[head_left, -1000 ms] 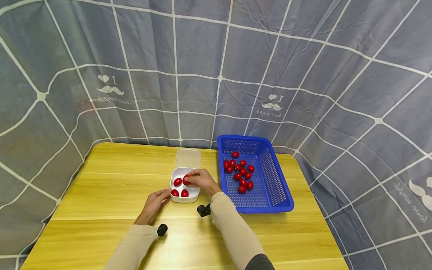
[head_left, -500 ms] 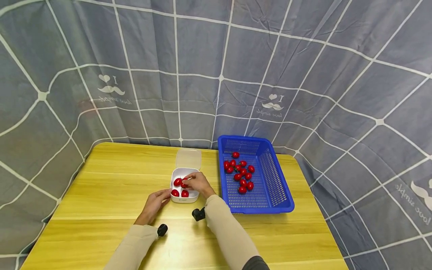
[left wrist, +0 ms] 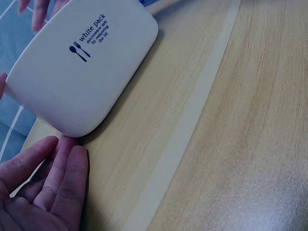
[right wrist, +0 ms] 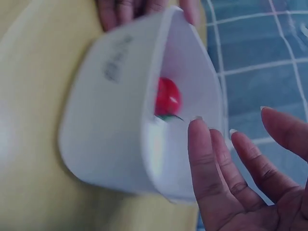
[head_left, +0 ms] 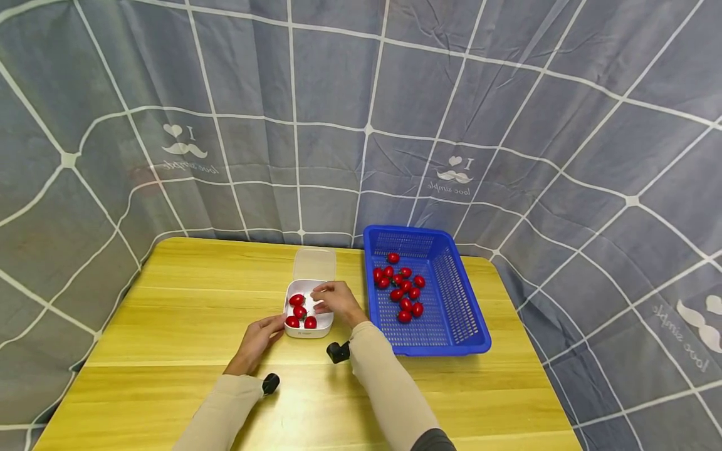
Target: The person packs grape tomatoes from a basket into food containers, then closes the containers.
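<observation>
A white lidded box (head_left: 309,333) sits on the table, its lid (head_left: 314,264) folded back. Inside it lie several red cherry tomatoes (head_left: 296,300); one tomato (right wrist: 168,96) with a green stem shows in the right wrist view. My right hand (head_left: 338,300) is over the box's right side, its fingers (right wrist: 204,159) parted and holding nothing. My left hand (head_left: 258,341) touches the box's left front corner with extended fingertips. One of its fingers (left wrist: 2,84) lies at the rim in the left wrist view. Its palm rests low beside the box.
A blue perforated basket (head_left: 474,313) stands to the right, with several cherry tomatoes (head_left: 405,304) toward its left side. The wooden table (head_left: 186,313) reaches back to a grey checked curtain (head_left: 333,156). Each sleeve carries a small black camera (head_left: 271,383).
The right fingers have let go of a cherry tomato, which now lies in the box among the others. The right hand has drawn slightly back to the right. The left hand stays put.
</observation>
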`<state>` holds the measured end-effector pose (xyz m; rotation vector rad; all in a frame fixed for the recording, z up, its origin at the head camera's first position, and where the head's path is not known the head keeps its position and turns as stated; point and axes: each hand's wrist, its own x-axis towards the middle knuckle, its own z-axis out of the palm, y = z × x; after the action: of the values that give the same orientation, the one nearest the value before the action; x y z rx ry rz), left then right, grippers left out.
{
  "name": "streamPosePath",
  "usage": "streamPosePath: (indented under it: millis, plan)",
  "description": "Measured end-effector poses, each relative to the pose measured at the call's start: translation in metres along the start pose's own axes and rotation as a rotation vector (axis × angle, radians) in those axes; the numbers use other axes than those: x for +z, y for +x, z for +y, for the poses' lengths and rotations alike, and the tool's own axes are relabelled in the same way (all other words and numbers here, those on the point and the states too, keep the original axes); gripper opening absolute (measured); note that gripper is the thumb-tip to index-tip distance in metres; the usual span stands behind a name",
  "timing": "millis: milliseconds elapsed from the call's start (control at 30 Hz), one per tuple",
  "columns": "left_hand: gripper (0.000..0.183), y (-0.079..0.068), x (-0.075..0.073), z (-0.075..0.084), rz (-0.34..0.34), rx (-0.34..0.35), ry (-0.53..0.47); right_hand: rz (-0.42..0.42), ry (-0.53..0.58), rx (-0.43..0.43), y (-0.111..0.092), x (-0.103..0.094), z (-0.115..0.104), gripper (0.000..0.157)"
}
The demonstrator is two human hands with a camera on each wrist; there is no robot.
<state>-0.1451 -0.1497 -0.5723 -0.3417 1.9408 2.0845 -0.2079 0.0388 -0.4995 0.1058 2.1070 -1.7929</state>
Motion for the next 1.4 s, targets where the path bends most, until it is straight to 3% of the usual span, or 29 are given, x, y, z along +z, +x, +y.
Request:
streamPosePath:
  millis: [367,733,967,1167,1400]
  plan:
    - [0.053,0.001,0.001,0.001,-0.005,-0.002,-0.009,0.033,0.091,-0.052,-0.003,-0.045,-0.023,0.034]
    - [0.056,0.001,0.001,0.001,0.010,-0.005,-0.005,0.103,0.217,-0.044,0.000,-0.095,-0.022,0.036]
    - [0.057,0.001,0.001,0.000,0.007,-0.007,0.004,0.196,0.261,-0.036,0.001,-0.126,-0.015,0.034]
    - [0.054,0.000,0.001,0.000,0.009,-0.004,0.002,0.241,0.250,0.012,0.007,-0.142,-0.006,0.035]
    - [0.056,-0.001,0.001,0.001,0.006,0.001,0.003,0.249,0.211,0.088,0.018,-0.145,0.003,0.041]
